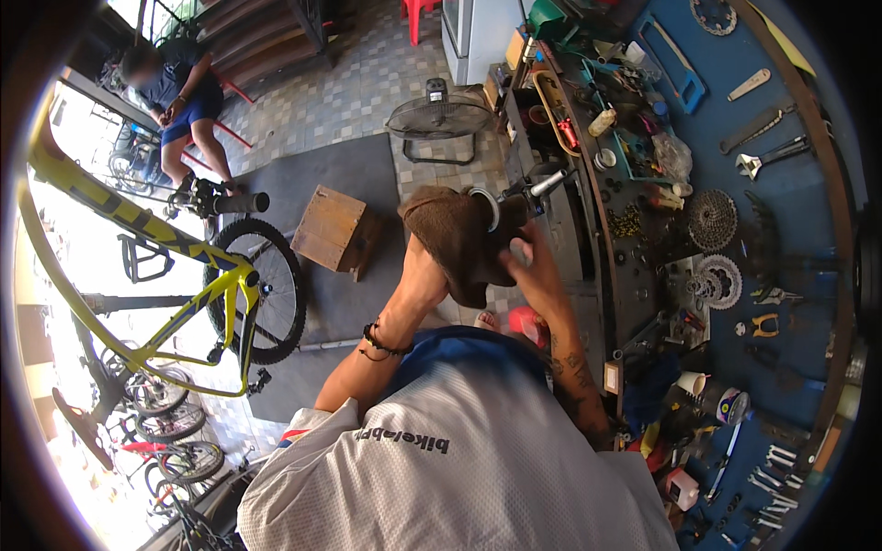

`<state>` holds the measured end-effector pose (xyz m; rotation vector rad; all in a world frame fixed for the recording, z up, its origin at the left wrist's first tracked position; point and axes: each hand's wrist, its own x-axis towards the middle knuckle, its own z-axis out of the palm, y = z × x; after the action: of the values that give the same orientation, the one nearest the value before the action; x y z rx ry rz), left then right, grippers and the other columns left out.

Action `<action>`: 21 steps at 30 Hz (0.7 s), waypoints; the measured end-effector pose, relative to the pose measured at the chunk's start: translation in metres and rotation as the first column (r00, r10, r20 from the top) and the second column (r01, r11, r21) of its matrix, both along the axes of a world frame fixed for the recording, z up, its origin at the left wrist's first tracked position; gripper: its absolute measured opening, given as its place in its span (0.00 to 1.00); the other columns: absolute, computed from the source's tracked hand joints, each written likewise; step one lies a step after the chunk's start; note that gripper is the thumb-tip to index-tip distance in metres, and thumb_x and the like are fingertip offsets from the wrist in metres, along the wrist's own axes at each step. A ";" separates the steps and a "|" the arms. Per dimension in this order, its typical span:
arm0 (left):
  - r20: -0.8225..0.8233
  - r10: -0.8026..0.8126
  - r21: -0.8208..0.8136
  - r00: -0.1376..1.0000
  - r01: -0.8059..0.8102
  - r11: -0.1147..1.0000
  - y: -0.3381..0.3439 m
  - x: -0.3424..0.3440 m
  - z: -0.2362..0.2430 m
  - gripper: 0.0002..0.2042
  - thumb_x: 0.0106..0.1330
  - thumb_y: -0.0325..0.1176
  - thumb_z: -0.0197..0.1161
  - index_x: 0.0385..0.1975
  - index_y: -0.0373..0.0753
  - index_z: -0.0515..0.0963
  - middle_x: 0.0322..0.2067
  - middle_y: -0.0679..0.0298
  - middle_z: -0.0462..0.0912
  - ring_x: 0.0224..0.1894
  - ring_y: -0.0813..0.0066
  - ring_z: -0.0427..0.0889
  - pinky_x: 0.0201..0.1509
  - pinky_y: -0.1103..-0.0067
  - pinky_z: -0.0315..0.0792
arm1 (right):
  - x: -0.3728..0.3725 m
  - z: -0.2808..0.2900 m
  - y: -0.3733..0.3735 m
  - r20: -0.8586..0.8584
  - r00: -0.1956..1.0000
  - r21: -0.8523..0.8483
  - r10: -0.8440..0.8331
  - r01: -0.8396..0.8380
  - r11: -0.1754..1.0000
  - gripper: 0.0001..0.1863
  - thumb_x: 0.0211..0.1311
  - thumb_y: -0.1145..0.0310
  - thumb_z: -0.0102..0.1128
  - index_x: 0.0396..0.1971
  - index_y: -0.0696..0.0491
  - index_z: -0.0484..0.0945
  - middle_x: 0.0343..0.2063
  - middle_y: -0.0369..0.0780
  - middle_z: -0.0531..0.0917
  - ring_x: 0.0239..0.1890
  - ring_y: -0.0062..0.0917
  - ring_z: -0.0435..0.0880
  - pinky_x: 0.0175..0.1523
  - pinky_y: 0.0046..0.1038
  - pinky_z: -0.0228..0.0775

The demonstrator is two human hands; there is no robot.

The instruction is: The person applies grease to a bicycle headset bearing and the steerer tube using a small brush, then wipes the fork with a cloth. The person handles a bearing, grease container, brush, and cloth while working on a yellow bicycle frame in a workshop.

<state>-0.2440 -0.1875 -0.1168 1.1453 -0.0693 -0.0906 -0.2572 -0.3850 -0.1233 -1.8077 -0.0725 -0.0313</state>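
Observation:
My left hand (426, 272) is wrapped into a brown cloth rag (441, 225), its fingers mostly hidden under the fabric. Out of the rag's right side curves a shiny silver ring-shaped part (493, 209); the rest of it is covered, so its kind cannot be told. My right hand (533, 268) is at the rag's right edge, fingers bent against the dark, hanging fabric. Just beyond the right hand, a silver metal cylinder (549, 183) juts up at the bench edge.
The workbench (614, 303) along the right carries parts and tools; cassettes (713, 219) and wrenches (759, 165) lie beyond. A yellow bicycle frame (138, 207) stands left, near a wooden box (329, 227). Ahead are a floor fan (438, 115) and a seated person (188, 96).

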 end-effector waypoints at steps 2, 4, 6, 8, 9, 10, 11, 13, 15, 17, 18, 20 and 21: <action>-0.082 -0.035 -0.170 0.996 0.021 0.985 0.002 0.010 0.001 0.19 0.75 0.34 0.61 0.61 0.31 0.74 0.54 0.56 0.82 0.54 0.71 0.83 0.57 0.73 0.79 | -0.011 -0.021 -0.015 -0.253 0.957 0.023 0.142 -0.141 0.990 0.28 0.70 0.62 0.66 0.64 0.59 0.73 0.50 0.45 0.83 0.54 0.24 0.80 0.62 0.28 0.70; 0.102 -0.016 0.151 0.995 0.000 0.989 0.006 0.019 0.003 0.19 0.75 0.34 0.62 0.60 0.31 0.73 0.53 0.56 0.82 0.54 0.71 0.83 0.56 0.73 0.80 | -0.024 -0.037 -0.027 -0.521 0.826 0.060 0.215 -0.216 0.975 0.27 0.72 0.62 0.62 0.65 0.62 0.72 0.54 0.46 0.83 0.59 0.25 0.79 0.66 0.29 0.67; -0.042 0.028 -0.066 0.999 -0.031 0.997 0.010 0.023 0.003 0.19 0.74 0.35 0.63 0.59 0.31 0.74 0.54 0.55 0.82 0.54 0.69 0.83 0.57 0.73 0.79 | -0.036 -0.047 -0.033 -0.381 0.878 0.440 0.290 -0.104 0.892 0.26 0.74 0.62 0.59 0.64 0.63 0.71 0.57 0.46 0.82 0.62 0.27 0.78 0.68 0.30 0.67; -0.126 0.069 -0.179 0.990 -0.092 0.980 0.014 0.026 0.001 0.19 0.73 0.34 0.63 0.59 0.31 0.74 0.54 0.55 0.82 0.54 0.68 0.83 0.58 0.71 0.79 | -0.043 -0.048 -0.038 -0.309 0.909 0.710 0.279 0.026 0.703 0.25 0.76 0.63 0.56 0.65 0.63 0.71 0.60 0.46 0.81 0.64 0.29 0.78 0.70 0.32 0.67; -0.135 0.100 -0.187 0.986 -0.124 0.974 0.015 0.026 0.000 0.19 0.73 0.34 0.63 0.58 0.30 0.74 0.54 0.55 0.82 0.54 0.67 0.83 0.58 0.71 0.78 | -0.046 -0.045 -0.039 -0.318 0.913 0.793 0.256 0.109 0.599 0.25 0.76 0.63 0.55 0.65 0.63 0.71 0.60 0.46 0.80 0.64 0.30 0.78 0.70 0.34 0.67; -0.139 0.109 -0.231 0.984 -0.139 0.963 0.017 0.028 0.000 0.19 0.73 0.34 0.63 0.58 0.30 0.74 0.53 0.55 0.82 0.54 0.66 0.82 0.59 0.70 0.78 | -0.047 -0.041 -0.040 -0.314 0.915 0.866 0.252 0.168 0.471 0.24 0.76 0.64 0.54 0.65 0.62 0.71 0.61 0.47 0.80 0.64 0.31 0.78 0.70 0.35 0.67; -0.077 0.189 -0.047 0.979 -0.193 0.980 0.018 0.029 -0.001 0.18 0.72 0.33 0.63 0.57 0.30 0.75 0.53 0.54 0.82 0.54 0.65 0.83 0.59 0.69 0.77 | -0.047 -0.034 -0.039 -0.321 0.911 0.907 0.258 0.217 0.360 0.25 0.75 0.64 0.55 0.65 0.62 0.71 0.61 0.47 0.80 0.64 0.32 0.79 0.71 0.37 0.67; 0.036 0.276 0.247 0.960 -0.277 0.929 0.020 0.030 0.001 0.17 0.71 0.31 0.64 0.56 0.30 0.76 0.52 0.54 0.83 0.54 0.63 0.83 0.60 0.67 0.76 | -0.043 -0.016 -0.036 -0.296 0.906 0.955 0.302 0.277 0.105 0.26 0.74 0.62 0.57 0.65 0.62 0.71 0.63 0.47 0.79 0.63 0.36 0.80 0.72 0.41 0.68; 0.295 0.212 0.461 0.932 -0.333 0.823 0.018 0.025 0.007 0.16 0.68 0.30 0.65 0.54 0.32 0.79 0.50 0.53 0.84 0.53 0.59 0.83 0.58 0.66 0.76 | -0.033 0.006 -0.026 -0.354 0.893 0.935 0.277 0.335 0.116 0.25 0.72 0.68 0.56 0.65 0.62 0.71 0.60 0.46 0.80 0.61 0.33 0.81 0.68 0.37 0.72; 0.462 0.102 0.587 0.881 -0.391 0.709 0.014 0.022 0.015 0.16 0.65 0.29 0.67 0.52 0.34 0.81 0.49 0.52 0.84 0.52 0.55 0.83 0.57 0.64 0.75 | -0.021 0.028 -0.011 -0.331 0.921 0.907 0.203 0.252 0.336 0.23 0.72 0.70 0.57 0.63 0.62 0.73 0.56 0.44 0.83 0.56 0.31 0.84 0.63 0.33 0.75; 0.527 0.043 0.617 0.849 -0.417 0.667 0.012 0.021 0.020 0.16 0.63 0.28 0.67 0.51 0.34 0.82 0.48 0.52 0.84 0.51 0.53 0.83 0.57 0.64 0.75 | -0.013 0.037 -0.003 -0.264 0.951 0.830 0.160 0.140 0.539 0.20 0.72 0.71 0.59 0.61 0.62 0.76 0.53 0.44 0.84 0.53 0.31 0.85 0.58 0.31 0.77; 0.615 -0.110 0.656 0.781 -0.430 0.620 0.011 0.020 0.028 0.17 0.60 0.29 0.69 0.50 0.37 0.83 0.48 0.52 0.85 0.51 0.50 0.82 0.56 0.63 0.74 | 0.001 0.051 0.006 -0.079 0.995 0.431 0.059 -0.019 0.902 0.16 0.72 0.71 0.61 0.55 0.62 0.80 0.45 0.41 0.86 0.44 0.27 0.86 0.49 0.28 0.77; 0.622 -0.134 0.662 0.772 -0.427 0.616 0.011 0.019 0.032 0.17 0.60 0.29 0.69 0.50 0.38 0.83 0.47 0.53 0.85 0.51 0.51 0.83 0.56 0.63 0.74 | 0.008 0.056 0.009 0.050 0.999 0.115 0.022 -0.027 0.993 0.14 0.71 0.72 0.62 0.52 0.62 0.82 0.40 0.40 0.86 0.39 0.23 0.85 0.43 0.26 0.76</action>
<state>-0.2253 -0.1760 -0.0850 2.0418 -0.5790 0.4917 -0.2493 -0.3761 -0.0670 -1.6898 -0.1246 -0.0605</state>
